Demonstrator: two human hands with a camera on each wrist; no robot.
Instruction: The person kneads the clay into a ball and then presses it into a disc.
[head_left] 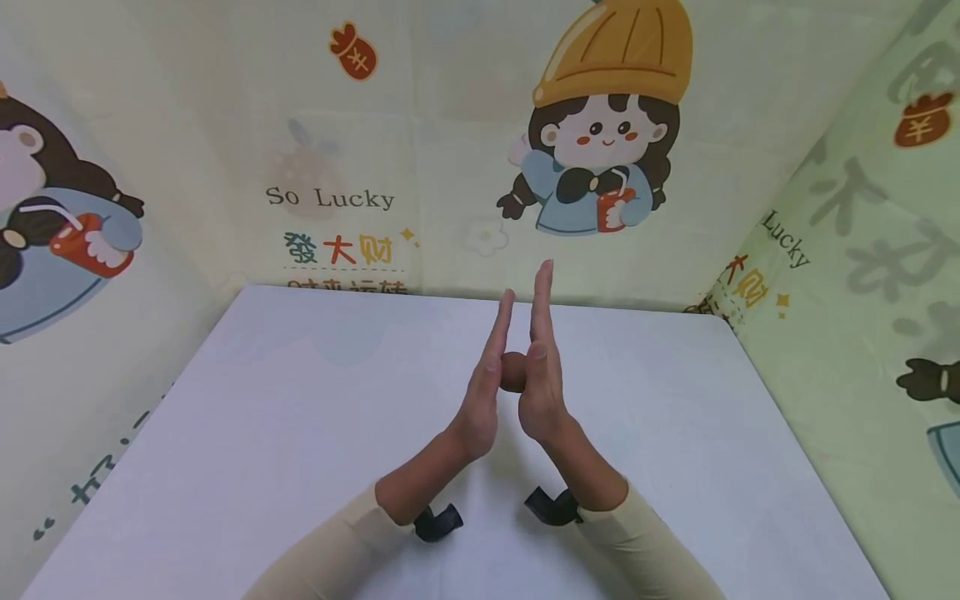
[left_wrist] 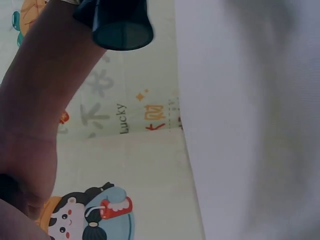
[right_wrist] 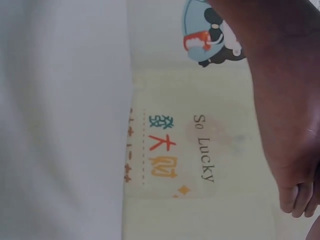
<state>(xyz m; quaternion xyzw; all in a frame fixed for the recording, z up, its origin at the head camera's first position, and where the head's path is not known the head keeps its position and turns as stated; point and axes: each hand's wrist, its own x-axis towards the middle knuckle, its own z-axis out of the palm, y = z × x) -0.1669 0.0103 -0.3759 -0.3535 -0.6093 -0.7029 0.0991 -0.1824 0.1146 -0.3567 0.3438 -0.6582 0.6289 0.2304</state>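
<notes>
- Left hand [head_left: 485,387] and right hand [head_left: 548,379]: at centre of head frame, palms facing, fingers straight and pointing up-frame; hands apart, ball [head_left: 513,372] pressed between them.
- Ball: brown, small, touched on both sides; thumbs lay beside it. Wrist views did not show the contact clearly.
- Progress (judged): two-handed hold was done. Ball appeared raised off the white tabletop [head_left: 300,417]; height could not be told. Letting go was not yet done. Whether the palms were rolling or only pressing it could not be told.
- Edges: table's far edge ran across mid-frame, fingertips overlapping it in head view; side edges slanted to lower left and lower right, well apart from the hands.
- Room (judged): wide white stretches left and right of the hands gave ample sideways play. Forward room looked tighter, with the printed backdrop [head_left: 450,125] filling upper frame.
- Black wrist straps [head_left: 438,523] hung at lower centre, below the ball in frame; a snag seemed unlikely.
</notes>
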